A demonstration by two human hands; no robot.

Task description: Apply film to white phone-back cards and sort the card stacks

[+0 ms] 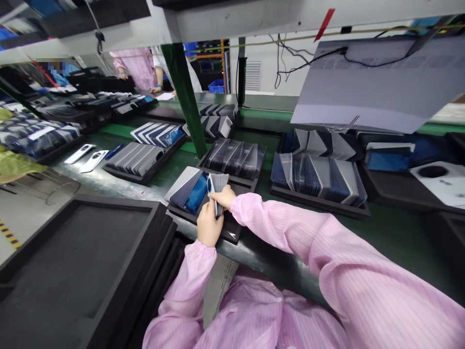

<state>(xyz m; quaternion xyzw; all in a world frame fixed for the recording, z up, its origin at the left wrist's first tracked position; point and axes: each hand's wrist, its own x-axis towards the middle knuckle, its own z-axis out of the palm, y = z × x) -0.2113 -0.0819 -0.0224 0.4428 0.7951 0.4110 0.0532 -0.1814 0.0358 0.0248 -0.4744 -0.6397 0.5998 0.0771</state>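
Note:
My left hand point(208, 224) and my right hand point(223, 197) meet over a black tray point(232, 231) at the near edge of the green bench. Together they clasp a fanned stack of thin grey phone back covers point(218, 183), held upright. My left hand grips the stack from below, my right hand pinches it from the right side. More covers, grey and blue point(189, 190), lean in a row in the same tray just left of my hands. Both arms wear pink striped sleeves.
Other black trays of leaning covers point(319, 175) point(236, 157) point(138, 159) line the bench. A large empty black tray point(83, 257) lies at near left. A green post point(185, 97) rises behind. A grey panel point(378, 82) hangs at right. People in pink stand far back point(136, 65).

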